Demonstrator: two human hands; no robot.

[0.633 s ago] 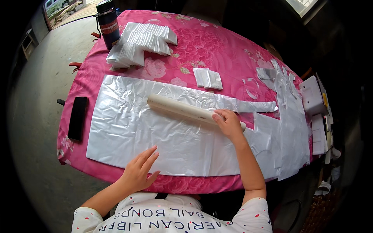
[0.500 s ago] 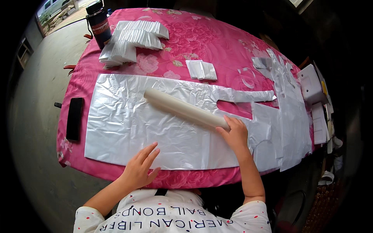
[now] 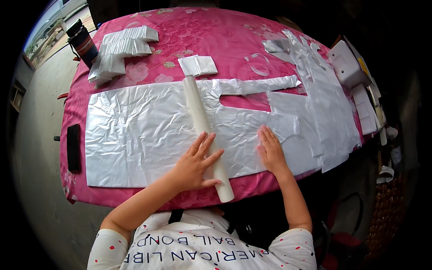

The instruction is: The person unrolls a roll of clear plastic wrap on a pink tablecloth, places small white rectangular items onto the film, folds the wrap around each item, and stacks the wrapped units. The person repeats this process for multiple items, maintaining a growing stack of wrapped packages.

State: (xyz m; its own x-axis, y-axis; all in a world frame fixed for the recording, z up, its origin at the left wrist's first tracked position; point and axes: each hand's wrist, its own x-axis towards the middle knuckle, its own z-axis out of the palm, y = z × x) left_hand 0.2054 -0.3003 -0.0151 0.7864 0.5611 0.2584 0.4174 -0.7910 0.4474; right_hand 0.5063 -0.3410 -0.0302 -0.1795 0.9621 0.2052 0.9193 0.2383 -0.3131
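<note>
A flat stack of shiny white plastic (image 3: 130, 130), shaped like a large bag or apron with a cut-out and straps at its right, lies across the table. Over its middle rests a pale cylindrical roll (image 3: 198, 108), its near end past the stack's front edge. My left hand (image 3: 198, 162) lies against the near half of the roll, fingers spread. To the right, my right hand (image 3: 271, 150) is on or just above the plastic, fingers stretched out and slightly blurred, holding nothing. A small folded white packet (image 3: 198, 65) lies by the roll's far end.
Folded white plastic packets (image 3: 118, 49) are stacked at the far left beside a dark bottle (image 3: 83, 44). A black phone (image 3: 73, 148) lies on the pink flowered tablecloth (image 3: 202, 36). Loose plastic pieces (image 3: 330, 108) and white boxes (image 3: 347, 63) are at the right.
The roll has swung to point more toward me and come nearer. My right hand has let go of it. My left hand has moved right onto it. The view has shifted.
</note>
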